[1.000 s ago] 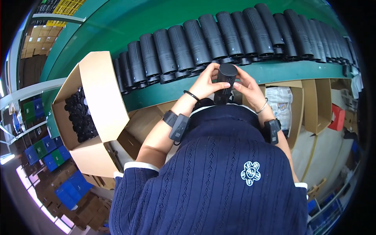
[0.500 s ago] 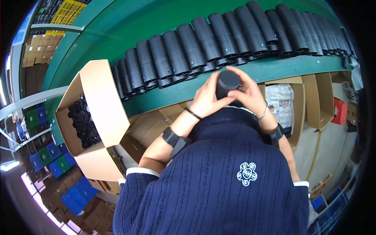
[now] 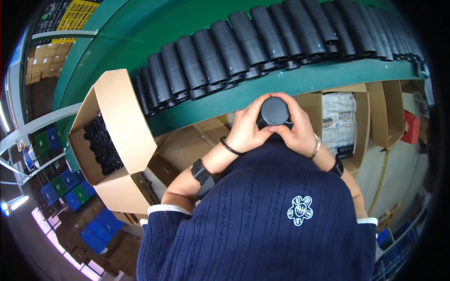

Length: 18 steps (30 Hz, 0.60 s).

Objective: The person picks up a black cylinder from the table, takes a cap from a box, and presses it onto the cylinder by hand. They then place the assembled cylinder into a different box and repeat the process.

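Both my hands are wrapped round the upper end of one black plastic tube (image 3: 274, 111), seen almost end-on with a flat round black cap on top. From its left side my left hand (image 3: 251, 122) grips it, thumb across the near side. My right hand (image 3: 300, 124) closes on it from the right, its thumb meeting the left one at the rim. The tube's lower part is hidden by my hands and shirt. Beyond it, similar black tubes (image 3: 225, 47) lie side by side in a long stacked row on the green table (image 3: 187, 114).
At left stands an open cardboard box (image 3: 124, 122) with many small round black caps (image 3: 101, 147). Right of my hands, an open carton (image 3: 361, 129) holds newspaper (image 3: 338, 119) and black tubes. Other cartons (image 3: 386, 112) and a red container (image 3: 411, 127) lie further right.
My hands have brought the tube slightly nearer and turned its capped end to face up more. My right fingers have closed round the rim. The view has shifted a little.
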Motion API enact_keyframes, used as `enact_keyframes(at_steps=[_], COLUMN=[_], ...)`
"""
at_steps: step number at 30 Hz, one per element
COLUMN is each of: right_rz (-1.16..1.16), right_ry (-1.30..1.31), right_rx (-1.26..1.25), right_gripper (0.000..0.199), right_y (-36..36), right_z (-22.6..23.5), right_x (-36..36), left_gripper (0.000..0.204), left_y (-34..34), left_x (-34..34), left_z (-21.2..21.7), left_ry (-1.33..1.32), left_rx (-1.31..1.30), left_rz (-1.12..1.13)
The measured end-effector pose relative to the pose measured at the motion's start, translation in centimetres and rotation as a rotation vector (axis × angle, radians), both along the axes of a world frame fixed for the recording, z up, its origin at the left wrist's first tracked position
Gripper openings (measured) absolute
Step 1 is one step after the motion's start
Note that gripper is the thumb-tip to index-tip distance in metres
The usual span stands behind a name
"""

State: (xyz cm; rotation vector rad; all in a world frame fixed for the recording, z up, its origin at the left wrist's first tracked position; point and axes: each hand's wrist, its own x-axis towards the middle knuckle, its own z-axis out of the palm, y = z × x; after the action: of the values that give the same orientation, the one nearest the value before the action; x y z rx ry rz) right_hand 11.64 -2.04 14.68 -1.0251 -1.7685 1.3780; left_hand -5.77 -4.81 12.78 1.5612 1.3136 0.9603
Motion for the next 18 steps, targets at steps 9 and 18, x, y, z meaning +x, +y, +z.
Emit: enact_keyframes(at_steps=[9,18], right_rz=[0.039,-0.129], right_ry=[0.157,0.281], right_rx=[-0.062,-0.242], right_gripper=[0.065,0.062], right_y=[2.9,3.4], right_z=[-0.1,0.7], right_x=[0.5,-0.8], left_gripper=[0.078,0.066], left_y=[3.5,3.3], left_x=[-1.1,0.2], left_z=[0.9,0.1], left_ry=[-0.492,-0.287], left_rx=[-0.221,-0.098], left_rz=[-0.097,0.021])
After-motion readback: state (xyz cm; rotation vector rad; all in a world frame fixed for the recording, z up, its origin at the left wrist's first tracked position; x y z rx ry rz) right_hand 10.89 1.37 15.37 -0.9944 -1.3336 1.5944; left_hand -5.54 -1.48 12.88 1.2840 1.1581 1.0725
